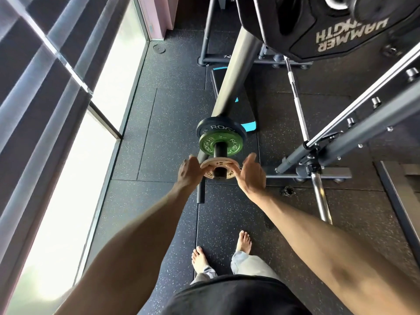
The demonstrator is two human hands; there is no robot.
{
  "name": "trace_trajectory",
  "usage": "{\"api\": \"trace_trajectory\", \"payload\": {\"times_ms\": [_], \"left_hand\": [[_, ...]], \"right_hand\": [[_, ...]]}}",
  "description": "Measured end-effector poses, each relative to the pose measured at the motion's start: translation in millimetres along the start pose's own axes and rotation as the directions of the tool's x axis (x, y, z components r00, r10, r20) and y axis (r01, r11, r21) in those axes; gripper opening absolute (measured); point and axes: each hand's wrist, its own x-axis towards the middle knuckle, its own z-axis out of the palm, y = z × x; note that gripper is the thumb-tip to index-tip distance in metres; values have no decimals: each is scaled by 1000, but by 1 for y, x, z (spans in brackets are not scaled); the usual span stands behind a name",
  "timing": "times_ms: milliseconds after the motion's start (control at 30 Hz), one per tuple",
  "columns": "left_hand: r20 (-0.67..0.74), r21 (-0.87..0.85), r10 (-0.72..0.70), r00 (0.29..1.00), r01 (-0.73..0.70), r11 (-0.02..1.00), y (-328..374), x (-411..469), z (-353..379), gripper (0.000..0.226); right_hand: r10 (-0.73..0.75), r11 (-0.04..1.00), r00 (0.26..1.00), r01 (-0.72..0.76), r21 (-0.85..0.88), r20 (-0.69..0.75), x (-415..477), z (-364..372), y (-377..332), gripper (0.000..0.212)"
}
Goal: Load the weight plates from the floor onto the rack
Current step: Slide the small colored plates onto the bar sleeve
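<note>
A small pale weight plate [219, 165] sits on the end of a black storage peg [220, 149] of the rack. My left hand [190, 171] holds its left rim with curled fingers. On the opposite rim my right hand [251, 172] has its fingers under the edge and its thumb raised. Behind the pale plate on the same peg are a green plate [207, 143] and a larger black plate [210, 125]. The grey rack post [236, 71] rises behind them.
A large black plate [329, 28] hangs at the top right. A barbell [304, 130] leans against the rack frame [354, 123] on the right, with a collar clip [288, 190] on the floor. Windows run along the left. My bare feet [221, 251] stand on rubber flooring.
</note>
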Motion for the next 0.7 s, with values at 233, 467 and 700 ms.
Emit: {"api": "trace_trajectory", "payload": {"times_ms": [233,467,700], "left_hand": [[469,-421,-271,841,483,768,15,14,1,51],[354,-643,-291,889,457,614,48,60,0,37],[284,-711,-262,922,386,588,72,83,0,30]], "right_hand": [[139,828,947,-272,490,291,-3,9,-19,51],[224,787,890,-406,464,397,36,0,-40,49],[237,803,870,-426,417,433,70,-7,-50,39]]}}
